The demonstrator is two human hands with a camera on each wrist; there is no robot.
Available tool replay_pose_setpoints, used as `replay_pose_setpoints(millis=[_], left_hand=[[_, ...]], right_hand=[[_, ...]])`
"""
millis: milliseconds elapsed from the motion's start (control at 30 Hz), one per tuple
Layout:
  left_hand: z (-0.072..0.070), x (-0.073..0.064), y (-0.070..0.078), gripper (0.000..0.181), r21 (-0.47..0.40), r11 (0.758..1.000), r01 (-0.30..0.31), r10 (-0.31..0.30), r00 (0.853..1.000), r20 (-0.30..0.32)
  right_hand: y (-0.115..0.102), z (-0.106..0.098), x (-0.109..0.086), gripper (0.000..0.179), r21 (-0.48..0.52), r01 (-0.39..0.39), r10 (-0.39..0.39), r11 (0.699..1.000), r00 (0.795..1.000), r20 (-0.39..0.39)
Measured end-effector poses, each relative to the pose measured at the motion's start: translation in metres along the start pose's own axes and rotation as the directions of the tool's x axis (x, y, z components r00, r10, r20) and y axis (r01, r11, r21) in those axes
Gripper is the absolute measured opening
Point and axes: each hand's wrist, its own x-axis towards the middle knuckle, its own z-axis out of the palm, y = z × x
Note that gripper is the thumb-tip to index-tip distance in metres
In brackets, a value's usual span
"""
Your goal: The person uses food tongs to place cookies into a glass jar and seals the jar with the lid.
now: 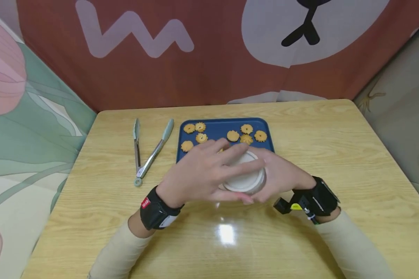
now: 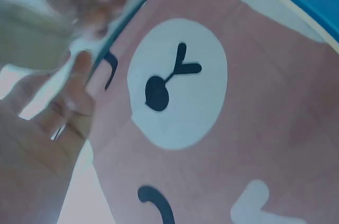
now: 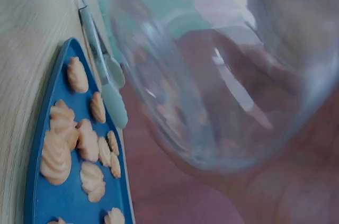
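Just beyond the jar [image 3: 238,83], cookies [image 1: 232,136] on a tray [image 1: 216,130]

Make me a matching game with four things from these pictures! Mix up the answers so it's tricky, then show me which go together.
Things:
1. tongs
2. tray
3. jar
4. cookies

Clues:
A. see-through
B. lying on something blue
C. spread open in a V
D. blue, flat on the table

Pairs: 1-C, 2-D, 3-A, 4-B
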Motion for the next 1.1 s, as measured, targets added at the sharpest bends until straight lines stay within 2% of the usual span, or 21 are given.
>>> replay_pose_setpoints(millis=[67,167,300,400,467,600,700,800,867,933,1033,1100], left_hand=[[0.002,0.001,0.003,0.067,0.010,0.999,-0.043,0.043,0.999,-0.027],[0.004,0.001,0.006,0.067,0.028,0.999,-0.044,0.045,0.998,-0.033],[0.008,0.001,0.007,0.067,0.036,0.999,0.010,-0.010,1.000,-0.005],[0.013,0.002,0.008,0.066,0.062,0.995,0.082,-0.082,0.997,0.000],[0.018,0.001,0.008,0.065,0.090,0.985,0.144,-0.144,0.990,-0.006],[0.029,-0.001,0.006,0.066,0.175,0.946,0.272,-0.275,0.961,-0.004],[0.036,-0.003,0.004,0.064,0.204,0.910,0.361,-0.369,0.929,0.001],[0.040,-0.005,0.002,0.062,0.197,0.877,0.439,-0.448,0.894,0.005],[0.039,-0.006,0.001,0.062,0.159,0.875,0.458,-0.467,0.884,0.020],[0.032,-0.007,0.000,0.066,0.100,0.894,0.436,-0.444,0.893,0.076],[0.017,-0.008,-0.003,0.071,-0.031,0.943,0.332,-0.322,0.930,0.175],[0.008,-0.010,-0.004,0.074,-0.098,0.957,0.271,-0.242,0.940,0.239]], right_hand=[[0.000,0.000,-0.001,0.084,0.021,0.033,-0.035,0.999,0.997,0.076],[0.000,0.002,0.001,0.081,0.023,0.061,-0.063,0.998,0.991,0.118],[0.003,0.004,0.003,0.085,0.016,0.044,-0.046,0.999,0.993,0.105],[0.010,0.002,0.003,0.092,-0.014,0.016,-0.015,1.000,0.997,0.070],[0.019,0.001,0.001,0.095,-0.072,-0.016,0.017,0.997,1.000,0.021],[0.039,0.001,-0.001,0.091,-0.202,-0.099,0.078,0.974,0.991,-0.108],[0.048,0.005,0.001,0.088,-0.259,-0.140,0.092,0.956,0.978,-0.189],[0.051,0.009,0.005,0.087,-0.295,-0.155,0.083,0.943,0.967,-0.243],[0.051,0.009,0.006,0.088,-0.305,-0.162,0.082,0.938,0.962,-0.259],[0.050,0.007,0.006,0.089,-0.325,-0.173,0.086,0.930,0.960,-0.266],[0.048,0.000,0.002,0.093,-0.318,-0.184,0.113,0.930,0.967,-0.228],[0.046,-0.005,0.000,0.094,-0.315,-0.177,0.123,0.932,0.975,-0.182]])
